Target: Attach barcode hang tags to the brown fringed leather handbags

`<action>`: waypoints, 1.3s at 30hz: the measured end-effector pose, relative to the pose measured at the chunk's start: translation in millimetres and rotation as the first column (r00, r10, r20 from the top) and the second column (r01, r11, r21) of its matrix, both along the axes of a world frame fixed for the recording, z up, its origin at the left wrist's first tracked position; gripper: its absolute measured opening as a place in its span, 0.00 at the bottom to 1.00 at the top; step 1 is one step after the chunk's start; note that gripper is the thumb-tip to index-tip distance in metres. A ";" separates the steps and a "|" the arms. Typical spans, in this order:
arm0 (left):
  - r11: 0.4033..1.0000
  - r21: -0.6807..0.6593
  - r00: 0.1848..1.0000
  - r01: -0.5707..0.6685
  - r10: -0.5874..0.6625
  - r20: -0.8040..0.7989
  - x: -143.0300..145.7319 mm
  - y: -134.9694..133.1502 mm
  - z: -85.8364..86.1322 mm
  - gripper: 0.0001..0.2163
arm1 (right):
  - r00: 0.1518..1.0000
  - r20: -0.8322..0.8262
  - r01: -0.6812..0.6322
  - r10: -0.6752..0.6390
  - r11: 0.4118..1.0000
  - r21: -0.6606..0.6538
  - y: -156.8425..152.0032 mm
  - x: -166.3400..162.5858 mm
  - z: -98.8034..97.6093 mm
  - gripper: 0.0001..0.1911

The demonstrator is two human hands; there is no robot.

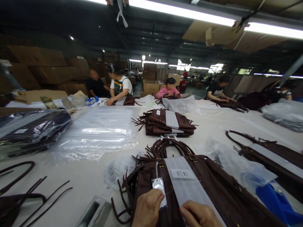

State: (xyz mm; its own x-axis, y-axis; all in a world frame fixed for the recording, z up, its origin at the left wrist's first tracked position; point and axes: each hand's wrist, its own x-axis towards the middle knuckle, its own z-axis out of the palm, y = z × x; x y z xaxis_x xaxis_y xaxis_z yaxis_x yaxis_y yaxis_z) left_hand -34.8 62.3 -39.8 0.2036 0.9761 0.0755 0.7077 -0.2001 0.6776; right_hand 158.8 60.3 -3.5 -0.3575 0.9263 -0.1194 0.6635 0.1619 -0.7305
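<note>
A stack of dark brown fringed leather bags [208, 189] lies in front of me, with a white paper strip [187, 183] bearing a barcode label across the top bag. My left hand [146, 209] pinches a small clear-wrapped hang tag [158, 186] on that bag. Right beside it, my right hand [201, 216] rests with curled fingers on the lower end of the paper strip.
Another stack of brown bags [169, 123] sits further back, with clear plastic sleeves [99, 132] to its left and bagged goods [30, 129] at far left. More bags [272, 154] lie right. Several people work at the table's far end, before stacked cartons [151, 85].
</note>
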 end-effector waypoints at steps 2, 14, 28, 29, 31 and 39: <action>0.997 0.023 0.997 0.072 -0.071 -0.040 2.6 5.7 9.6 0.13 | 0.993 0.023 -0.114 0.112 0.951 0.288 5.1 -4.6 5.9 0.13; 0.931 -0.152 0.942 -0.332 0.319 -0.102 -4.2 83.5 5.2 0.05 | 0.998 -0.019 0.063 -0.060 0.979 0.196 78.4 -12.3 -16.9 0.14; 0.918 -0.242 0.939 -0.315 0.266 -0.217 -4.0 124.2 -17.8 0.04 | 0.999 0.033 0.018 -0.023 0.989 0.145 108.1 -7.9 -27.7 0.14; 0.919 -0.236 0.937 -0.316 0.262 -0.233 -4.6 126.8 -17.6 0.04 | 0.999 0.028 0.016 -0.021 0.990 0.140 108.5 -7.5 -28.5 0.14; 0.923 -0.233 0.933 -0.307 0.243 -0.265 -5.4 133.2 -17.2 0.05 | 1.000 0.020 0.018 -0.021 0.992 0.129 109.3 -6.2 -30.2 0.14; 0.973 -0.207 0.929 -0.100 0.017 -0.369 -15.8 161.2 2.9 0.06 | 0.999 0.031 0.030 -0.034 0.992 0.124 114.2 -1.1 -37.7 0.13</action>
